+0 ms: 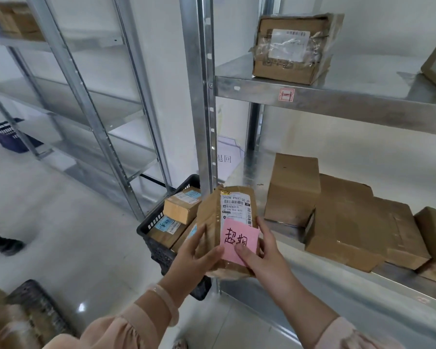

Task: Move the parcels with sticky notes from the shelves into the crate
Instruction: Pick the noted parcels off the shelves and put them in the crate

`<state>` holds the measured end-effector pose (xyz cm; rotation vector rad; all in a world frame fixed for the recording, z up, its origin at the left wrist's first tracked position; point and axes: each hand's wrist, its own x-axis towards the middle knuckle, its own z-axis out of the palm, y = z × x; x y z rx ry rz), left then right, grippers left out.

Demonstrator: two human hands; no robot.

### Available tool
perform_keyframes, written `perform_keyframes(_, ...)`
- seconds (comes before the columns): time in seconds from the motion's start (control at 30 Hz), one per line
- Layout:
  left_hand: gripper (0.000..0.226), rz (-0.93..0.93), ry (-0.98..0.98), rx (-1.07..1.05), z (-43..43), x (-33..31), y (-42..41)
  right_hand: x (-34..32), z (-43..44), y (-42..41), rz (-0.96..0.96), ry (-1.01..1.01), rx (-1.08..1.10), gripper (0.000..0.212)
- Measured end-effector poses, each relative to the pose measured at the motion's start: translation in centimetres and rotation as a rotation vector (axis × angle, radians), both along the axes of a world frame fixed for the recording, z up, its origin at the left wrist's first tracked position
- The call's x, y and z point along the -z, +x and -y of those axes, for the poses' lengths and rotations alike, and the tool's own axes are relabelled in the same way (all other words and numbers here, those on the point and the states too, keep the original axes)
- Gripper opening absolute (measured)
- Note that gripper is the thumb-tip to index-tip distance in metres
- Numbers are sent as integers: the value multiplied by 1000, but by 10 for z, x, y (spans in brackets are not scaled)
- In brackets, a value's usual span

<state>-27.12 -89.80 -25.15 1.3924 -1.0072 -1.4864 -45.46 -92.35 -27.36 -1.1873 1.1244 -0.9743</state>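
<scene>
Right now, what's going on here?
A person holds a brown cardboard parcel bearing a pink sticky note in both hands. The left hand grips its left edge and the right hand its right edge, thumb on the note. The parcel is off the grey metal shelf and not yet in the black plastic crate on the floor, which already holds several small cardboard boxes.
</scene>
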Motion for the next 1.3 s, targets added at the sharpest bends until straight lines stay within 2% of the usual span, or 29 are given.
perform_keyframes(0.07,82,-16,49,-24,1,3,10,5,4,8,-19,43,-22,73)
perform_keyframes(0.17,60,34,82,-82,7,15,27,13,14,21,-43,99,-69,66)
perform_keyframes(0.23,49,56,92,-120,13,26,39,18,21,32,-66,128,-110,65)
perform_keyframes(0.37,42,70,128,-137,29,44,68,30,37,61,-74,186,-154,72)
perform_keyframes(0.53,52,129,85,-108,59,61,123,59,71,116,-72,255,-172,75)
perform_keyframes(0.67,49,158,107,-137,102,88,178,85,109,176,-106,319,-157,81)
perform_keyframes(0.8,51,108,198,-154,149,127,236,113,153,236,-134,401,-125,86)
perform_keyframes(0.93,61,144,259,-124,195,169,280,149,192,283,-105,499,-67,87)
perform_keyframes(1.07,65,190,265,-75,233,212,309,194,222,318,-82,610,40,92)
perform_keyframes(1.17,57,221,239,-25,254,241,322,228,238,336,-20,711,110,88)
perform_keyframes(1.3,59,259,220,21,275,269,329,260,258,350,-33,748,177,92)
